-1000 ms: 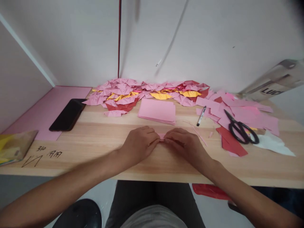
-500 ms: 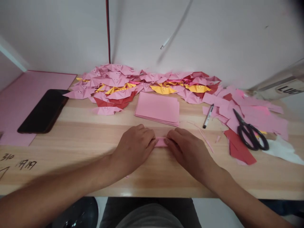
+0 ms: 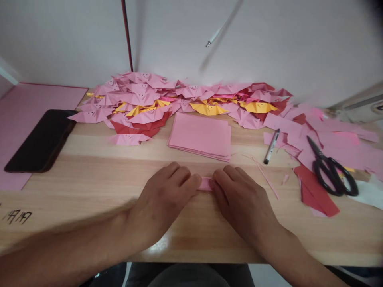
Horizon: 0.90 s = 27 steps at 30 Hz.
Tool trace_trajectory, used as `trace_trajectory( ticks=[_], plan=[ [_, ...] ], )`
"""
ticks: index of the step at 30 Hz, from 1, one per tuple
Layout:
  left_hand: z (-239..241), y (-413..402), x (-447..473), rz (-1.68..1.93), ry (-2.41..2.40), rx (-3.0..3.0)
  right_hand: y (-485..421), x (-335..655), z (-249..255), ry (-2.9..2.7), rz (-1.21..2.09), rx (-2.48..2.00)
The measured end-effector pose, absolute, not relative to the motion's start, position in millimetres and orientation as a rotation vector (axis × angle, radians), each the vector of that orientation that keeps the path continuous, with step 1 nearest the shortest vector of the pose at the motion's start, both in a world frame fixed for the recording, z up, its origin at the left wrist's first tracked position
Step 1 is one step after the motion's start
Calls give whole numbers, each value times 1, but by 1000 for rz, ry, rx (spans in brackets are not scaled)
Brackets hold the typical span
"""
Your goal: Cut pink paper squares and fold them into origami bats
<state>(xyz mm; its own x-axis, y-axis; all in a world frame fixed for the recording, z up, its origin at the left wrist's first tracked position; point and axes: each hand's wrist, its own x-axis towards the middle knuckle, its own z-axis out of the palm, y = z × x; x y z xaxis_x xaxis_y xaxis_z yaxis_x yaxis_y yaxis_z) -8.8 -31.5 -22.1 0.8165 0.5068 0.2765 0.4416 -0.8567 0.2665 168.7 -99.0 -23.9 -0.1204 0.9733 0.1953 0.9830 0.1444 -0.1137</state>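
Observation:
Between my two hands is a narrow folded strip of pink paper [image 3: 206, 184], low over the wooden table. My left hand [image 3: 172, 195] is closed on its left end, the thumb pressed along the paper. On the right end my right hand [image 3: 236, 195] is closed in the same way, fingers curled. Only the short middle of the strip shows; both ends are hidden under the fingers. Just beyond my hands lies a stack of pink paper sheets [image 3: 200, 135].
Folded paper pieces [image 3: 143, 95] in pink, yellow and red heap along the wall. To the right are a marker [image 3: 271, 146], black-handled scissors [image 3: 332, 169], red paper [image 3: 317, 191] and pink scraps [image 3: 341, 139]. A black phone [image 3: 42, 139] rests on pink paper [image 3: 36, 97] at left.
The camera view has shifted slightly closer to the table. Both hands still grip the pink strip, with their fingers a little further rolled over and the gap between them slightly narrower.

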Motion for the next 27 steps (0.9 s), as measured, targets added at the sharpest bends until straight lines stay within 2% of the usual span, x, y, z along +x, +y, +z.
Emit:
trace_trajectory(
  ticks=[6,27],
  plan=[
    [-21,-37,-13,663,580,3076,-97,168,-23,-2214,-81,-1918],
    [-30,-64,-16,483,496,3081,-94,166,-23,-2250,-217,-1878]
  ],
)
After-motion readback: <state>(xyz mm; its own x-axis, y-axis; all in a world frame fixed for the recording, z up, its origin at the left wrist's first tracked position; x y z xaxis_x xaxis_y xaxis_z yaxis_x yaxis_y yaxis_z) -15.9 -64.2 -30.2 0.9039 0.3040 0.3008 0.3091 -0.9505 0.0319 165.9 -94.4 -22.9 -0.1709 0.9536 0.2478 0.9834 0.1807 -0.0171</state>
